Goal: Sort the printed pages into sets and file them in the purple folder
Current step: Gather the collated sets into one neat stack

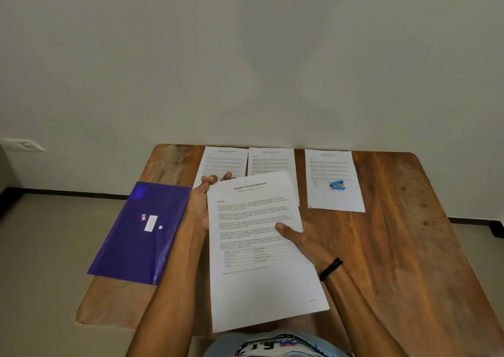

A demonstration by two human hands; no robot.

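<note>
Above the table's (395,220) near edge, left hand (200,209) and right hand (308,243) both grip one page (261,288); folder (136,242) overhangs the left edge.

My left grip (200,209) is raised with its palm turned in against the left edge of the printed page (264,291). The fingers run up behind the sheet, and their fingertips (210,178) bend forward near its top corner. My right grip (308,243) pinches the right edge, thumb flat on the face and fingers hidden beneath, with a black band (331,269) round that wrist, and both bare forearms angle in from below.
</note>
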